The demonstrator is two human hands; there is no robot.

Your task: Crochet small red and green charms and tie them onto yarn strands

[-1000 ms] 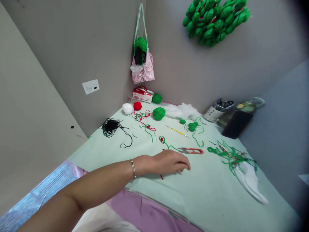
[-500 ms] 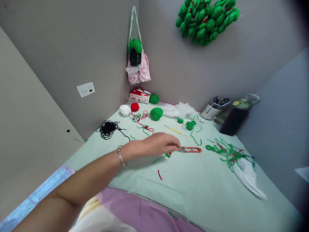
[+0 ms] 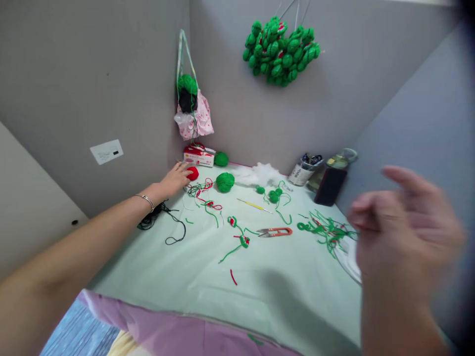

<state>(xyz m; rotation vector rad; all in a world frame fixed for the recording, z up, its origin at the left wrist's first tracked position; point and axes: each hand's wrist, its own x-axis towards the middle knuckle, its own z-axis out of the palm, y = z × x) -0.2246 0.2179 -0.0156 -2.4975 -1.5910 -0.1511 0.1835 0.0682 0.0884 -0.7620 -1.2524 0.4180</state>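
Observation:
My left hand (image 3: 174, 181) reaches to the back left of the table, fingers stretched out beside the red yarn ball (image 3: 192, 173). It covers the spot where a white yarn ball lay, so whether it touches that ball is hidden. Raised at the right, my right hand (image 3: 408, 227) is blurred, with the index finger out, the other fingers loosely bent and nothing visible in them. Two small green-and-red crocheted pieces (image 3: 244, 241) lie mid-table with yarn tails. Orange-handled thread snips (image 3: 275, 232) rest just right of them. Behind is a yellow crochet hook (image 3: 255, 204).
A green yarn ball (image 3: 225, 182), white stuffing (image 3: 261, 174) and small green balls (image 3: 274, 196) lie toward the back. Black yarn (image 3: 154, 216) is at left, green scraps (image 3: 326, 230) at right. A phone (image 3: 331, 186) leans near a pen cup (image 3: 301, 173). Green crocheted pieces (image 3: 280, 54) hang above.
My left hand has moved from the snips to the yarn balls at the back left. My right hand has come into view at the right. The view has shifted.

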